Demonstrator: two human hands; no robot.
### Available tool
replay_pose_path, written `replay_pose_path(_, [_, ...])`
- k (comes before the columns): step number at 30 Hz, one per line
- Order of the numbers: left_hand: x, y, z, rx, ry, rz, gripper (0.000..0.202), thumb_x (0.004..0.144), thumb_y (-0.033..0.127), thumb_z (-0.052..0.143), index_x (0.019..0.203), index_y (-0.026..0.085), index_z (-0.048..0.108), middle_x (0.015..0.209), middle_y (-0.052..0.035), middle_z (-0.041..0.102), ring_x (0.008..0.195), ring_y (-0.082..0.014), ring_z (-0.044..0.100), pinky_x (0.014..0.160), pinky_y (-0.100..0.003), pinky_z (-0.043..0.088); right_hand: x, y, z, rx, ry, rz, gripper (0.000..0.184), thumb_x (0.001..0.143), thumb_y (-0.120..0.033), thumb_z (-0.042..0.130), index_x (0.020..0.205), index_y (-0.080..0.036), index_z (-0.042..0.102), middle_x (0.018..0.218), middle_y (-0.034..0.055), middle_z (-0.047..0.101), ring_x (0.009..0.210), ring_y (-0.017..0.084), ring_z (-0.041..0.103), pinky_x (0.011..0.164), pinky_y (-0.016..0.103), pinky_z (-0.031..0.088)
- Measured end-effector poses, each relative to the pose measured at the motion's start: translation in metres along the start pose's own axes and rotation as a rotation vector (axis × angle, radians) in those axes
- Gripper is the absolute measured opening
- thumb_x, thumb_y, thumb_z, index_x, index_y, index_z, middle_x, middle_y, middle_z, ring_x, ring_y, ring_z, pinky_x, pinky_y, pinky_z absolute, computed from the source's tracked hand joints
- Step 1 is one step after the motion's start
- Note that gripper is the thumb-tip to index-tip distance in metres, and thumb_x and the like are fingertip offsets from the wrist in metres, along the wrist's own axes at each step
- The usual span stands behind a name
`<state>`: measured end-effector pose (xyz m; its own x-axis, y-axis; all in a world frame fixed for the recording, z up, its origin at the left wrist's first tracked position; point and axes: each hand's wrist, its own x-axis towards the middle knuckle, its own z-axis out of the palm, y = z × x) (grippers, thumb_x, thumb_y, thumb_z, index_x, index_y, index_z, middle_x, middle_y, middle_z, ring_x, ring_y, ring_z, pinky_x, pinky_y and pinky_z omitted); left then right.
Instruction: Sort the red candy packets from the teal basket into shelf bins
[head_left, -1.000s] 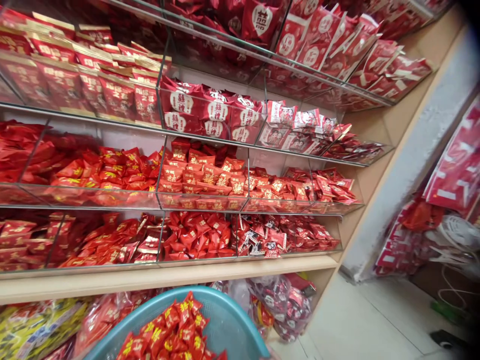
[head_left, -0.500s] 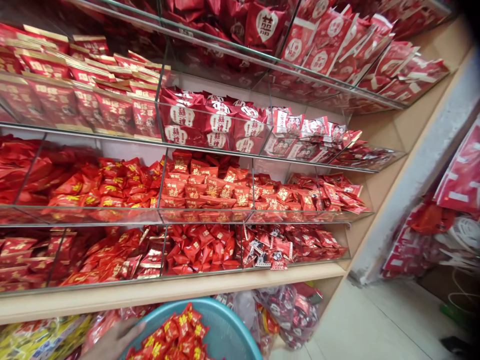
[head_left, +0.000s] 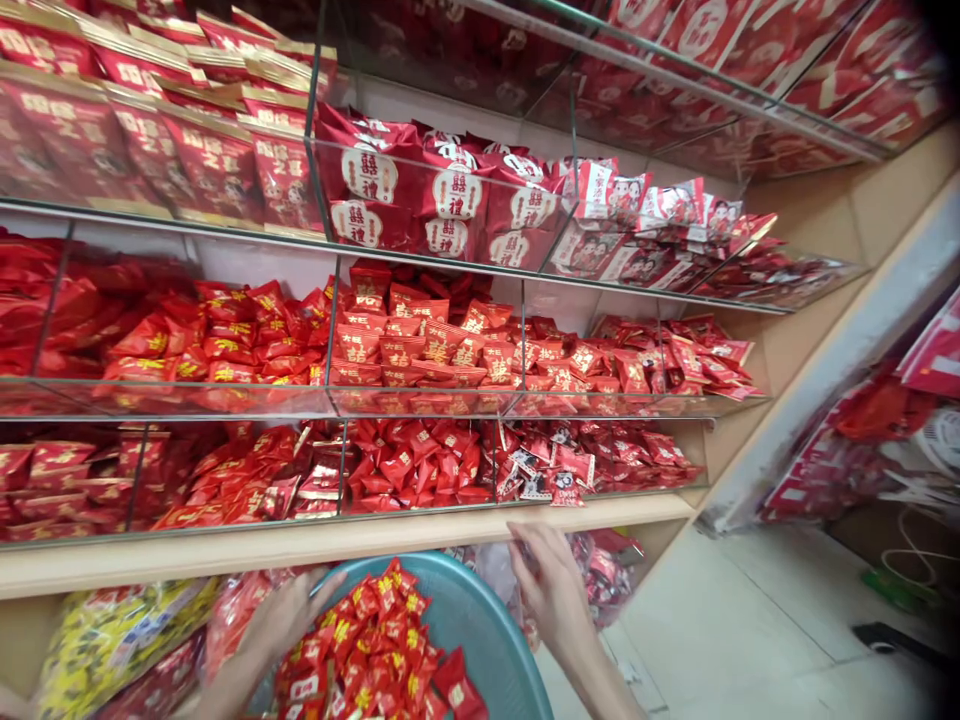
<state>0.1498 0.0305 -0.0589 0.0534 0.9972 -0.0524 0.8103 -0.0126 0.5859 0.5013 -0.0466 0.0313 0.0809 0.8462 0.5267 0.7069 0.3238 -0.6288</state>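
Note:
A blue-green plastic basin (head_left: pixel 499 640) stands in front of me below the shelves, part of it cut off by the frame's lower edge. Inside lies a heap of small red-wrapped candies (head_left: pixel 375 640) with yellow print. Over the basin's left rim is my left hand (head_left: pixel 289 605), its fingers stretched out and touching the rim, with no candy visible in it. To the right of the basin, my right hand (head_left: pixel 544 570) is raised with fingers apart, just under the wooden shelf edge. It holds nothing that I can see.
Glass-divided shelves (head_left: pixel 420 515) full of red candy packets rise ahead. Below them lie a bag of yellow-wrapped candies (head_left: pixel 112 640) at left and clear plastic bags of candy (head_left: pixel 600 580) at right. Pale floor tiles (head_left: pixel 735 610) stretch beyond the wooden end panel.
My right hand has come into view on the basin's right. My left hand has moved up and right along the rim. The view has tilted down slightly, and more of the candies show.

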Motion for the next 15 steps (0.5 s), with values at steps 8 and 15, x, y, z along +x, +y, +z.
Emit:
replay_pose_path(8, [-0.004, 0.003, 0.004, 0.060, -0.026, -0.006, 0.048, 0.079, 0.056, 0.042, 0.101, 0.022, 0.068, 0.097, -0.0142, 0.074, 0.098, -0.0357, 0.065, 0.085, -0.043, 0.045, 0.090, -0.039, 0.013, -0.687, -0.160, -0.277, 0.018, 0.091, -0.024, 0.047, 0.096, -0.023, 0.064, 0.091, 0.0057, 0.063, 0.087, 0.022, 0.049, 0.072, 0.033, 0.031])
replay_pose_path(15, [-0.003, 0.003, 0.007, 0.149, -0.048, -0.004, 0.051, 0.085, 0.054, 0.035, 0.108, 0.020, 0.065, 0.103, -0.0148, 0.072, 0.102, -0.0330, 0.064, 0.085, -0.040, 0.045, 0.117, -0.044, 0.026, -0.854, -0.161, -0.345, 0.026, 0.092, -0.017, 0.042, 0.111, -0.022, 0.059, 0.092, 0.0080, 0.061, 0.087, 0.024, 0.045, 0.071, 0.035, 0.025])
